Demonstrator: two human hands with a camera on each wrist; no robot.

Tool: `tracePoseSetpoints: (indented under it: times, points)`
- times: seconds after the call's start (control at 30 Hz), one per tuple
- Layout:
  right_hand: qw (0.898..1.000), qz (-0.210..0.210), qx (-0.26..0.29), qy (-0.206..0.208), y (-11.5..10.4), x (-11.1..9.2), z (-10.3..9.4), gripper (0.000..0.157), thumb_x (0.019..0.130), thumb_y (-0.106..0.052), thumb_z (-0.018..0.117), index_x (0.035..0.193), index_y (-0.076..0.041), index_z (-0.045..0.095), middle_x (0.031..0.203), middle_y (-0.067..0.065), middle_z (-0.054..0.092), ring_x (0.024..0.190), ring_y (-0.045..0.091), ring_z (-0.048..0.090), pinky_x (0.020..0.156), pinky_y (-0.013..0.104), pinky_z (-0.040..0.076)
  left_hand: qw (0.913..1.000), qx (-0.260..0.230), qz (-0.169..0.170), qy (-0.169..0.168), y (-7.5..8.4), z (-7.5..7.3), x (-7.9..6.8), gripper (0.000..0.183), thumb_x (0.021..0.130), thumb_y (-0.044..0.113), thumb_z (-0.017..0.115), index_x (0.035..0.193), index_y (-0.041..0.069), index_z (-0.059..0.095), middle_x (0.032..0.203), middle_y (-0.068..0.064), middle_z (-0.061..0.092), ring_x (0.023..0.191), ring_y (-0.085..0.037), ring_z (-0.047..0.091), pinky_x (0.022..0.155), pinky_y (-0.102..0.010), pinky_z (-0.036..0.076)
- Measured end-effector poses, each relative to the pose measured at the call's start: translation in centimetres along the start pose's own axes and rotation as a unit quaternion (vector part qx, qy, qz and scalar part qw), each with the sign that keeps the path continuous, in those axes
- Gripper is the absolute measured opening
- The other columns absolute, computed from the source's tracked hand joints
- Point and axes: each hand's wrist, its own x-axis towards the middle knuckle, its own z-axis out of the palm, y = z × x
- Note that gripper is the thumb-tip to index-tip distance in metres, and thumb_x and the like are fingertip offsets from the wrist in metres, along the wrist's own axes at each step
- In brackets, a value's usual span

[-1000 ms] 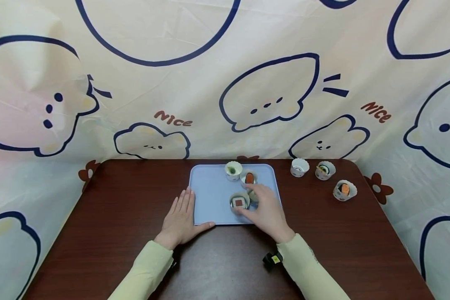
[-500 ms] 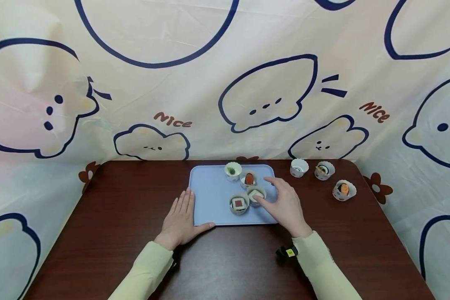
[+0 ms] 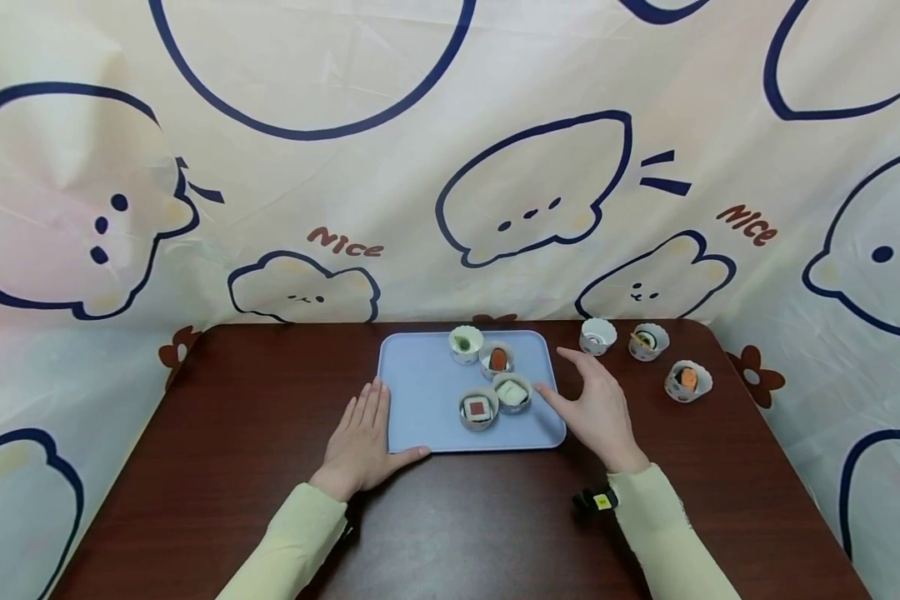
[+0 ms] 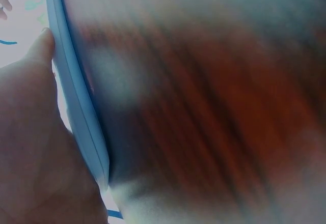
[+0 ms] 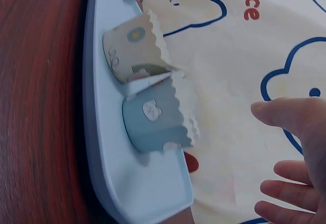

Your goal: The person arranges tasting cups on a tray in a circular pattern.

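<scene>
Head view: from above and behind my fingers (image 3: pixel 366 408), facing forward and down, distant enough to frame the whole tray (image 3: pixel 420 383). Left wrist view: near my left hand (image 4: pixel 41 137), along its thumb (image 4: pixel 43 48) and the tray's edge. Right wrist view: low, near my right hand (image 3: pixel 603 408), facing past its fingers across the tray, which all share.

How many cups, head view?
7. Four on the tray: back cup, second cup, third cup, front cup. Three on the table, to its right: left cup, middle cup, right cup. None seems hidden.
</scene>
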Motion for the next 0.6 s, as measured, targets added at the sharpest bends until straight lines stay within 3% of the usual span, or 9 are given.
tracePoseSetpoints:
  times: [0.37, 0.6]
  points:
    - [0.999, 0.052, -0.002, -0.007, 1.5, 0.0, -1.5, 0.069, 0.088, -0.04, 0.081, 0.143, -0.007, 0.057, 0.143, 0.016, 0.056, 0.128, 0.037, 0.053, 0.101, 0.06, 0.043, 0.9999, -0.006, -0.001, -0.01, 0.5, -0.9, -0.2, 0.126, 0.082, 0.092, 0.038, 0.159, -0.006, 0.018, 0.166, -0.023, 0.011, 0.153, -0.036, 0.01, 0.121, -0.05, 0.011]
    - [0.998, 0.068, -0.009, 0.002, 2.6, -0.1, -2.3, 0.071, 0.089, -0.044, 0.079, 0.144, -0.005, 0.056, 0.142, 0.019, 0.056, 0.128, 0.04, 0.052, 0.101, 0.061, 0.043, 0.9996, -0.005, -0.008, -0.025, 1.0, -1.8, -0.4, 0.122, 0.085, 0.085, 0.048, 0.159, -0.007, 0.018, 0.166, -0.023, 0.011, 0.153, -0.037, 0.01, 0.121, -0.05, 0.012]
